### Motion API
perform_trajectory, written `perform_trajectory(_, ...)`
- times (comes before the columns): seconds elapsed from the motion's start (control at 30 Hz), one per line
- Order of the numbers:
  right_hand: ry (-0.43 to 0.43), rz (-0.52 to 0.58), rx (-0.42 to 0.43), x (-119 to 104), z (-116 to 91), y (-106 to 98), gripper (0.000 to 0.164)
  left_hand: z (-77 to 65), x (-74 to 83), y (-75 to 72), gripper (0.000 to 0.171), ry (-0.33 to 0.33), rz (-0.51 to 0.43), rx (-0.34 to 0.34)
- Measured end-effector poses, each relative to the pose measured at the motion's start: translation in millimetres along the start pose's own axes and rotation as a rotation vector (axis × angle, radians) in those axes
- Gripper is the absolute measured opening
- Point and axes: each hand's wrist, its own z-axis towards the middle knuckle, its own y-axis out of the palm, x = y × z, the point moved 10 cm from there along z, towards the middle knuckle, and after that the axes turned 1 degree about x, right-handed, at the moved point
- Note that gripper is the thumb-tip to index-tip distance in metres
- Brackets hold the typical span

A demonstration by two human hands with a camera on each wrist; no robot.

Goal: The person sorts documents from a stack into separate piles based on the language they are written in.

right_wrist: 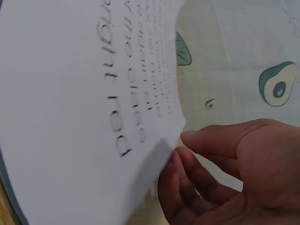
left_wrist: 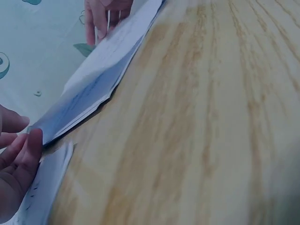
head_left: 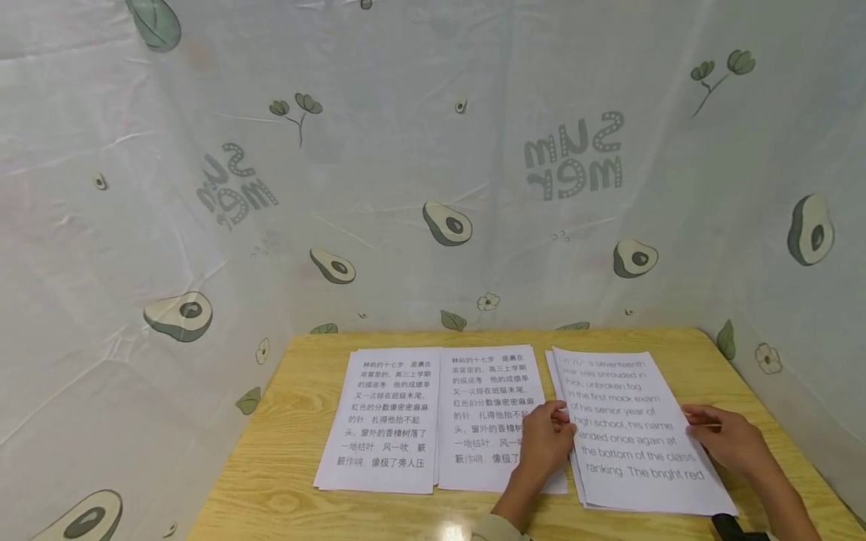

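Note:
A sheet of paper printed with large English text [head_left: 625, 428] lies on top of a few more sheets at the right of the table. My left hand [head_left: 546, 439] is at its left edge, with thumb and fingertips pinching the paper there. On the opposite side, my right hand [head_left: 729, 437] pinches the right edge between thumb and fingers. In the right wrist view the sheet [right_wrist: 61, 117] bows upward along the held side. Beneath my left forearm, the middle stack of Chinese-text paper [head_left: 483, 421] is partly covered.
Another stack of Chinese-text paper [head_left: 379, 421] lies at the left, beside the middle one. All the paper rests on a wood-grain table [head_left: 271, 451]. A pale curtain printed with avocados [head_left: 406, 150] hangs behind and along both sides.

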Motion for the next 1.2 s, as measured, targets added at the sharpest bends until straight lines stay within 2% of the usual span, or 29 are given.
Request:
perform_trajectory(0.17,0.013,-0.005,0.042,-9,-9,-7,0.05,1.0,1.9,-19.1,0.039,0.021,0.028,0.006)
perform_trajectory(0.37,-0.013,0.012,0.048,-31,-14,-5,0.05,0.4,-0.9,-55.3,0.039,0.058,0.047,0.04)
perform_trajectory(0.7,-0.071,0.074,0.022,-78,-17,27,0.045,0.3,-12.6,-118.0,0.039,0.084,0.069,0.09)
perform_trajectory(0.97,-0.156,0.15,0.015,-122,-10,53,0.04,1.3,-21.7,-177.4,0.039,0.064,0.086,0.136)
perform_trajectory(1.2,-0.157,0.204,-0.008,-150,-1,77,0.041,0.8,-32.1,-209.3,0.04,0.037,0.137,0.151)
